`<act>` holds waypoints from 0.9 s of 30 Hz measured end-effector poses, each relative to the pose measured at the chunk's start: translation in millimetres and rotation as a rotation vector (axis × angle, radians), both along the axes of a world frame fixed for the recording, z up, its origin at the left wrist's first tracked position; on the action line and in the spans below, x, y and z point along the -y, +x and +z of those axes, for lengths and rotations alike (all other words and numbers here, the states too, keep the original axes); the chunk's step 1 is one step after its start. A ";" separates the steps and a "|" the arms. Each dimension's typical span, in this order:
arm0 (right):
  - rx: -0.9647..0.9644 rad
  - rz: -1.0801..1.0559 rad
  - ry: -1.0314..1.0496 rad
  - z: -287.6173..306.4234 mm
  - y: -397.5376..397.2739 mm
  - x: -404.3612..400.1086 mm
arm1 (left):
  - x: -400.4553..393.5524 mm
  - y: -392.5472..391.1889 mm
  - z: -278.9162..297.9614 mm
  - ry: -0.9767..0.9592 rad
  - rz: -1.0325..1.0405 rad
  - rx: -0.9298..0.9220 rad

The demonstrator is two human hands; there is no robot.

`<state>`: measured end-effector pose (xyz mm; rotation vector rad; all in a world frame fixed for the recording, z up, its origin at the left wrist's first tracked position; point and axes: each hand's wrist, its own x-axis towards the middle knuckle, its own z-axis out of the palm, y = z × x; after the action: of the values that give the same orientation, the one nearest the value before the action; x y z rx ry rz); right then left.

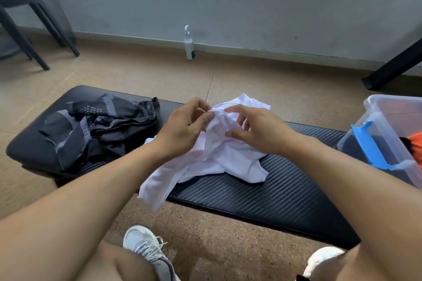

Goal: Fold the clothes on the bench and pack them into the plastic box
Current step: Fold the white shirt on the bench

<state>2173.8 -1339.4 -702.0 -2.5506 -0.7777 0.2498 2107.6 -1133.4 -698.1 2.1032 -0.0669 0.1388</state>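
Both hands are working on the crumpled white cotton shirt (212,155), which is lying in the middle of the long black padded table (285,191). The left hand (182,128) is pinching a bunched bit of the shirt, and the right hand (255,130) is gripping the cloth just beside it. One white end is hanging off the near edge of the table, so a hard pull could be dragging the whole shirt down to the floor. The dark patterned sports shirt (96,125) is waiting in a heap at the left end of the table. The clear plastic box with the blue latch (374,141) is sitting at the right end, and a sloppy fold may not be fitting inside.
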 end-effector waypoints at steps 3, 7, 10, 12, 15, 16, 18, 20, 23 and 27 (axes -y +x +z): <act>0.066 -0.009 0.144 6.8 -3.2 -3.0 | 2.2 -3.4 5.4 -0.223 0.023 -0.069; 0.085 -0.073 0.343 18.9 -11.9 -3.7 | -1.0 -6.7 9.7 -0.221 -0.040 -0.177; 0.114 -0.129 0.387 25.6 -17.7 -1.5 | 2.0 -8.7 -0.3 0.070 -0.094 -0.132; 0.100 -0.110 0.380 30.2 -19.9 -1.0 | 5.5 -7.4 -3.7 0.070 -0.083 -0.069; -0.053 -0.036 0.258 42.6 -24.9 2.6 | 6.3 -4.3 3.8 -0.076 0.045 -0.053; -0.149 -0.005 0.176 46.5 -27.3 4.8 | 5.1 -3.7 6.9 -0.130 0.079 -0.040; -0.437 0.073 0.107 54.1 -36.5 8.0 | 3.6 -4.4 10.1 -0.150 0.101 -0.028; -0.749 0.121 0.237 61.3 -45.3 10.1 | 6.5 -7.4 12.4 -0.131 0.059 -0.060; -1.071 0.150 0.475 76.8 -51.2 15.9 | 13.0 -10.6 16.9 -0.276 -0.018 -0.168; -0.984 -0.027 0.663 75.2 -39.5 23.3 | 13.9 -12.6 24.1 -0.312 -0.101 -0.233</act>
<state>2134.3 -1362.7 -626.8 -1.5181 -0.3327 0.9548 2095.0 -1147.3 -674.0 1.7873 -0.0101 -0.1489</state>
